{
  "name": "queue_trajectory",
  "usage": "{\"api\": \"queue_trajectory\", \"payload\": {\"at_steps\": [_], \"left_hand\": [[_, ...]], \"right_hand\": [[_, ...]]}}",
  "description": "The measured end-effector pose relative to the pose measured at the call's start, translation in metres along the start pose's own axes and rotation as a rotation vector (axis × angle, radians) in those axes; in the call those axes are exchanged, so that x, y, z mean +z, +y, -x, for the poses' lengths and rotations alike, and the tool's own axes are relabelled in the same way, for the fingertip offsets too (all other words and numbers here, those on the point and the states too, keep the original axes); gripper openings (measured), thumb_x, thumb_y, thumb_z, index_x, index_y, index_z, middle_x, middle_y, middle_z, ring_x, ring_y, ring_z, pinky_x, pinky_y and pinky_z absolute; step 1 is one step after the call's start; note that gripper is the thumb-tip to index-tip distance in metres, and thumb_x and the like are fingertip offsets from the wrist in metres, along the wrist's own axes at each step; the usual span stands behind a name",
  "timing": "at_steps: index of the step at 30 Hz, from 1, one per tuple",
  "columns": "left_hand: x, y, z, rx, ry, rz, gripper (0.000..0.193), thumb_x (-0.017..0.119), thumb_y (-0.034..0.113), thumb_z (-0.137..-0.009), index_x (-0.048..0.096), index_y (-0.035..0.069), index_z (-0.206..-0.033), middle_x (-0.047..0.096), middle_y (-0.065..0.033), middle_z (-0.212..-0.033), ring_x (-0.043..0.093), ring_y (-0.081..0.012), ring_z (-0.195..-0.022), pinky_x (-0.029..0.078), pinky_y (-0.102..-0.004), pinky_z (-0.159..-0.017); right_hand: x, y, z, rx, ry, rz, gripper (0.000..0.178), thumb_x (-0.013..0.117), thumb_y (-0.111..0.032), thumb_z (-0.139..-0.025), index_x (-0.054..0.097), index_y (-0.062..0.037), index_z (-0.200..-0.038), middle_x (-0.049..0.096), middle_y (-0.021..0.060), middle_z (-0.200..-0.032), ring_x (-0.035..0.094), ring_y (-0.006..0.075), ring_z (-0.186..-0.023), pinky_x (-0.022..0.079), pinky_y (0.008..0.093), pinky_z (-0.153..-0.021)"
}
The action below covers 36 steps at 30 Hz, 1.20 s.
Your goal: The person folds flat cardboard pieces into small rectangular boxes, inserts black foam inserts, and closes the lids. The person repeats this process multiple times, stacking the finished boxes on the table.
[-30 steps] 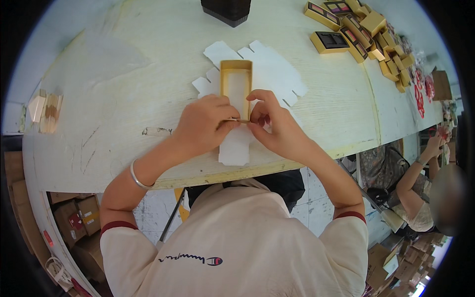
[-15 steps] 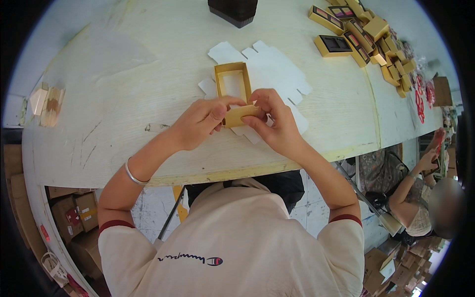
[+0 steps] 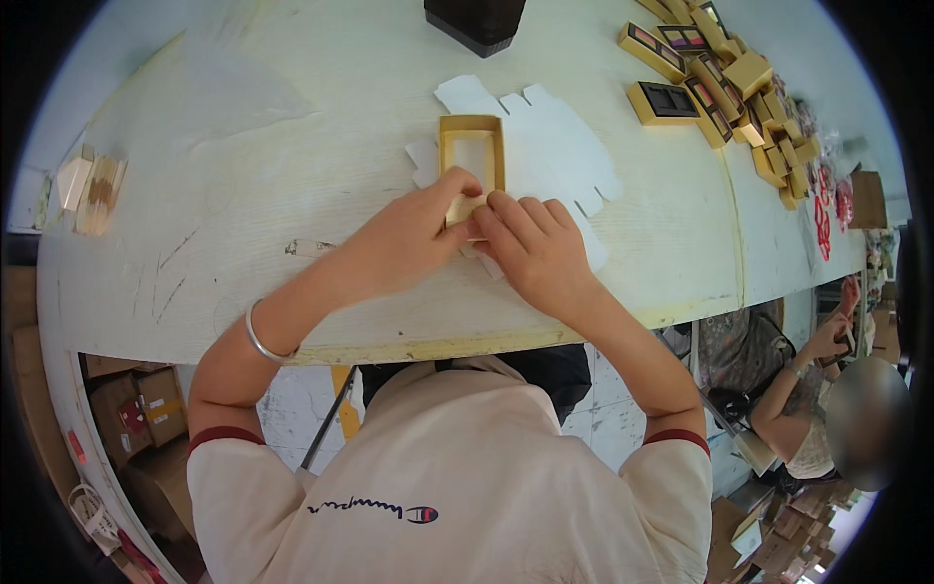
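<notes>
A person's left hand (image 3: 413, 232) and right hand (image 3: 541, 255) meet at the near end of an open, shallow gold box (image 3: 473, 125), fingers of both grasping its end wall. The box sits over flat white card pieces (image 3: 556, 146), in from the middle of the worktop's (image 3: 233, 263) near edge; its visible floor is pale. Toward the right-hand edge lie heaped gold boxes (image 3: 748, 74): one holds a black insert (image 3: 668, 98), others coloured palettes (image 3: 656, 43).

A black container (image 3: 475, 24) stands across the pale tabletop (image 3: 341, 190), while cardboard cartons (image 3: 161, 404) crowd the space below at left. At right, a co-worker (image 3: 808, 453) appears near patterned fabric (image 3: 739, 343) and red items (image 3: 823, 219).
</notes>
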<state>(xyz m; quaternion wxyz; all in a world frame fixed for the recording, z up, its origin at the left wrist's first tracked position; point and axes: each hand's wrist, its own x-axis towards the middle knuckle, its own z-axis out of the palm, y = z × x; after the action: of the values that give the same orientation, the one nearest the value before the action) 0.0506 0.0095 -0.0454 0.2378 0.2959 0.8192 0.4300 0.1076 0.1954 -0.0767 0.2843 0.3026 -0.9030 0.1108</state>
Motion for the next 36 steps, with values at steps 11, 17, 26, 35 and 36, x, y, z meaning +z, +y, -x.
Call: {"api": "queue_trajectory", "payload": {"at_steps": [11,17,26,35,36], "left_hand": [[0.022,-0.020,0.009,0.242,0.198,-0.455,0.018,0.070,0.014,-0.077,0.056,0.003,-0.079,0.054,-0.0081,-0.077,0.058,-0.0290,-0.073,0.048,-0.0379,-0.061],[0.009,0.021,0.015,0.082,0.008,-0.470,0.037,0.073,0.020,-0.076,0.058,0.006,-0.107,0.057,-0.0108,-0.105,0.061,-0.0303,-0.082,0.050,-0.0384,-0.068],[-0.072,-0.013,-0.039,0.396,0.012,-0.758,0.077,0.078,0.015,-0.067,0.042,0.013,-0.135,0.043,-0.0097,-0.139,0.039,-0.0306,-0.128,0.038,-0.0377,-0.101],[-0.060,-0.013,-0.042,0.428,-0.041,-0.570,0.074,0.076,0.007,-0.069,0.042,0.009,-0.134,0.047,-0.0124,-0.133,0.043,-0.0298,-0.122,0.038,-0.0384,-0.103],[-0.057,-0.016,-0.043,0.516,-0.002,-0.536,0.074,0.076,0.007,-0.069,0.042,0.009,-0.134,0.050,-0.0128,-0.130,0.045,-0.0294,-0.120,0.038,-0.0383,-0.102]], "right_hand": [[-0.001,0.021,-0.015,0.072,-0.444,-0.440,0.020,0.066,-0.003,-0.074,0.062,-0.0057,-0.093,0.056,0.0068,-0.088,0.055,0.0249,-0.073,0.044,0.0339,-0.065],[-0.053,0.063,-0.074,0.355,-0.716,-0.892,0.025,0.065,-0.005,-0.082,0.061,-0.0050,-0.106,0.057,0.0035,-0.113,0.058,0.0128,-0.075,0.046,0.0269,-0.067],[0.021,0.164,-0.172,0.111,-0.103,0.146,0.020,0.065,-0.017,-0.083,0.065,-0.0011,-0.096,0.063,0.0110,-0.096,0.060,0.0310,-0.081,0.048,0.0385,-0.072],[0.008,0.158,-0.182,0.251,-0.029,-0.080,0.024,0.073,-0.016,-0.076,0.064,0.0043,-0.085,0.062,0.0164,-0.085,0.059,0.0323,-0.077,0.047,0.0386,-0.071],[0.007,0.158,-0.182,0.261,0.016,-0.095,0.022,0.071,-0.017,-0.077,0.064,0.0025,-0.085,0.062,0.0165,-0.085,0.059,0.0339,-0.080,0.047,0.0402,-0.072]]}}
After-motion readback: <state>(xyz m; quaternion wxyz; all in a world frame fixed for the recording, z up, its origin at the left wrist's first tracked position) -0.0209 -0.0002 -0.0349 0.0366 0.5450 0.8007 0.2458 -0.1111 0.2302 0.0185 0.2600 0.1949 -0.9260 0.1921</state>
